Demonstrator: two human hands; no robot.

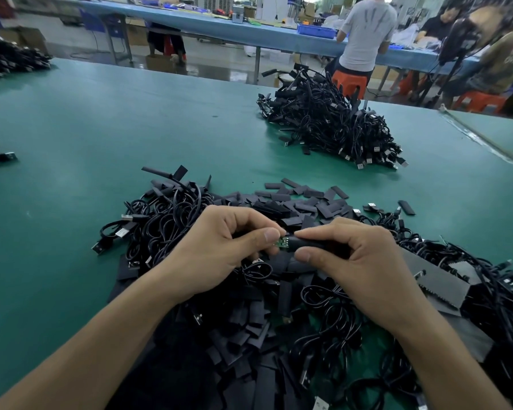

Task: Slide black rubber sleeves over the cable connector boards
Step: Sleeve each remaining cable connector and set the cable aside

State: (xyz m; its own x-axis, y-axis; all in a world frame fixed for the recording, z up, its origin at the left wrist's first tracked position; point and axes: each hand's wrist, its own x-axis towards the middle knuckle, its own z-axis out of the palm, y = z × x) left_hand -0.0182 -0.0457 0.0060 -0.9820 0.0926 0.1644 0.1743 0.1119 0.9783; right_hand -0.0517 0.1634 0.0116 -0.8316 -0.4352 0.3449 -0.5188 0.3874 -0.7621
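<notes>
Loose cables (166,220): we see them heaped on the green table (86,119), left of the hands.
Left hand (219,250): we see thumb and fingers pinching the connector board (281,242) above the heap.
Black sleeve (308,243): we see it just right of the board, seemingly over its end.
Right hand (362,261): we see thumb and forefinger gripping the sleeve.
Far heap (376,137): we see more cables, well apart.

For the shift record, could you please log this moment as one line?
step: sleeving | left hand: pinches green connector board | right hand: pinches black rubber sleeve, board tip exposed
</notes>
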